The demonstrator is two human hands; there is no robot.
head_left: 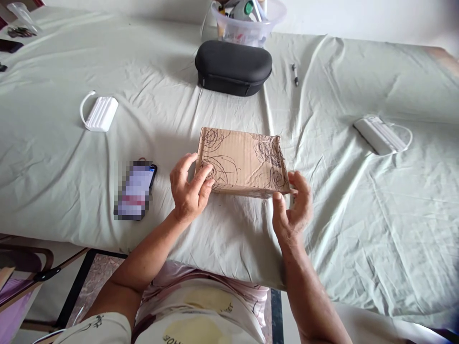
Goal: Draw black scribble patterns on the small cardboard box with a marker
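In the head view a brown cardboard box with dark scribbled loops near its corners is between my two hands, over the cloth-covered table. My left hand grips its left side, with a finger lying on the top face and the thumb at the near left corner. At the near right corner, my right hand has its fingers curled against the side and the thumb at the front edge. The box's underside is hidden, so I cannot tell whether it rests on the cloth.
Behind the box sits a black zip case, with a clear plastic tub of items beyond it. A phone lies at left. White power banks with cables lie left and right. A pen is farther back.
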